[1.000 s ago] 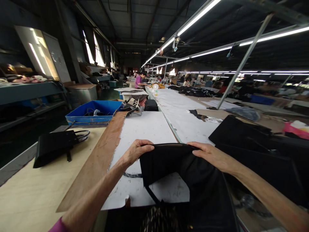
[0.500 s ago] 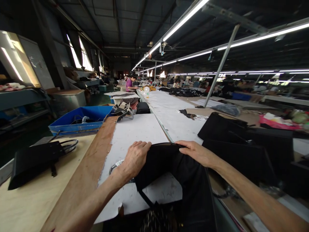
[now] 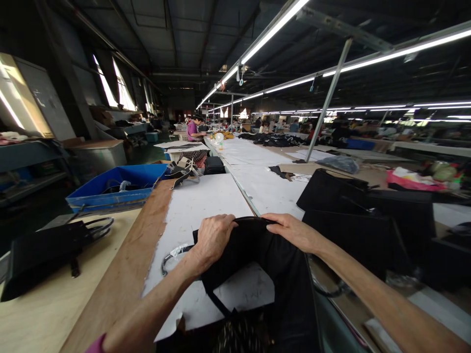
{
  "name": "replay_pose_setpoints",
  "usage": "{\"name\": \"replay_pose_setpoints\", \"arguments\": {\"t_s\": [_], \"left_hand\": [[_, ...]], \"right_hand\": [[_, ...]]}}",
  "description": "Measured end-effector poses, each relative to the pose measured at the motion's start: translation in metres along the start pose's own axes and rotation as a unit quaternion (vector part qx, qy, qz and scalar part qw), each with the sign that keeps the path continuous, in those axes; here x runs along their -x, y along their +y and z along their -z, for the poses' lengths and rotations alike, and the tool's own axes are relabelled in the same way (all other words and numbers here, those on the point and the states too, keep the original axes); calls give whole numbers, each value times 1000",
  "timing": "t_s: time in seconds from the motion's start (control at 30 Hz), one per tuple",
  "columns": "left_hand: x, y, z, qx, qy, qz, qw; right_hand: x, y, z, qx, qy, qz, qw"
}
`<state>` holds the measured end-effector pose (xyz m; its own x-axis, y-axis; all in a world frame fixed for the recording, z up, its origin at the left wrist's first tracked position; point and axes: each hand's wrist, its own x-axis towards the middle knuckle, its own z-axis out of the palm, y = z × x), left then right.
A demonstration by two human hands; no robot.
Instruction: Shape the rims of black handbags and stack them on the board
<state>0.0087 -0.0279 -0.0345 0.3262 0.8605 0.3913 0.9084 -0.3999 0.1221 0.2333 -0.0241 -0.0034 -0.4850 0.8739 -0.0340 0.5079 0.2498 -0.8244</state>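
A black handbag [image 3: 292,279] is held in front of me, its opening towards me. My left hand [image 3: 216,240] has its fingers curled over the bag's far rim. A short way to the right, my right hand [image 3: 290,231] pinches the same rim between thumb and fingers. Between the hands the rim bows in a curve. One handle [image 3: 165,264], partly wrapped in clear plastic, sticks out left of the bag, and another handle [image 3: 333,292] shows under my right forearm. White paper [image 3: 246,289] is visible inside the curve of the bag. The bag's lower part is dark and hard to make out.
Several black bags [image 3: 349,235] are piled on the right. Another black bag [image 3: 40,252] lies on the pale board at left. Beyond it stands a blue bin [image 3: 114,196]. A metal post [image 3: 327,103] rises from the long table. A person in purple [image 3: 192,128] is farther back.
The view has turned slightly right, so the surroundings sit farther left. More of the bag's left handle shows beside my left wrist. Both hands keep hold of the rim.
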Motion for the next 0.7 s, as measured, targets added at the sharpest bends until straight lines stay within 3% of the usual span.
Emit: {"name": "replay_pose_setpoints", "arguments": {"t_s": [0.2, 0.47, 0.7], "left_hand": [[-5, 13, 8, -11, -32, 43, 998], [-27, 33, -6, 4, -29, -47, 998], [-39, 34, -3, 96, -42, -44, 993]], "right_hand": [[-1, 3, -1, 9, 14, 12, 1000], [-1, 3, -4, 44, 40, 32, 998], [0, -3, -7, 109, 58, 39, 992]]}}
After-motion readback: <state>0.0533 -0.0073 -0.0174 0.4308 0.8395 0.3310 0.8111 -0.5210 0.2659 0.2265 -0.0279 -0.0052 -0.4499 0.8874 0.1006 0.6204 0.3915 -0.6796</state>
